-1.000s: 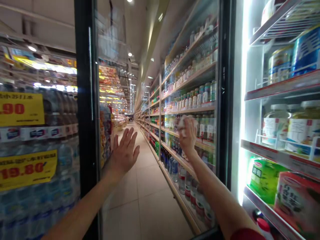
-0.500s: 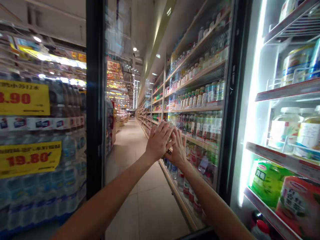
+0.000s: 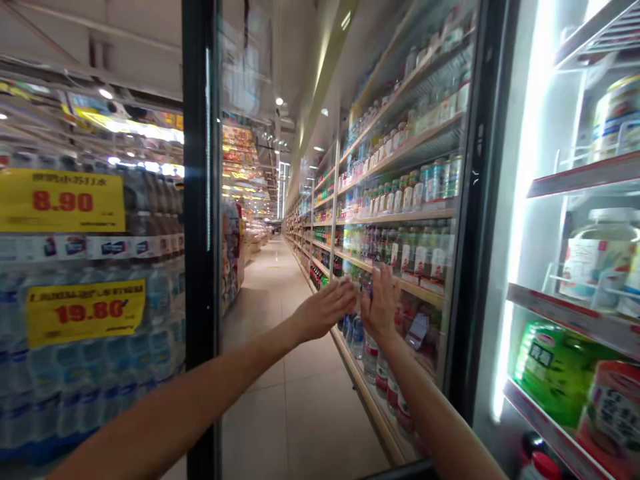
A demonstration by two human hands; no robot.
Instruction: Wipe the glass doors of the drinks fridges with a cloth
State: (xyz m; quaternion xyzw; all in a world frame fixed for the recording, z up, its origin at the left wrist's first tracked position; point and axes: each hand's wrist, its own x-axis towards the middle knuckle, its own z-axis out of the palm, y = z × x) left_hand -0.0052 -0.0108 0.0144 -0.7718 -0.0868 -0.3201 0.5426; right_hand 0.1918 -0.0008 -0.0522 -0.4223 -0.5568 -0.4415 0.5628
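Observation:
A glass cooler door [image 3: 250, 413] with a black frame stands swung open ahead of me. My left hand [image 3: 325, 310] reaches to the glass, fingers stretched out and close together. A pale blurred patch lies by its fingertips, and I cannot tell whether it is a reflection or something thin. Just to the right, my right hand [image 3: 383, 303] is raised with its fingers up and extended, palm side toward the glass. It seems to hold nothing. Whether either palm touches the pane is hard to make out.
On the right, lit cooler shelves [image 3: 575, 317] bear bottles, cans and a green pack [image 3: 555, 373]. At the left, stacked water bottles [image 3: 100, 360] carry a yellow price sign [image 3: 85, 313]. Through the glass show a tiled aisle floor [image 3: 260, 273] and shelved drinks [image 3: 410, 253].
My hands were higher and nearly overlapping; now they are lower and farther right, with a small gap between them. The view has shifted slightly left.

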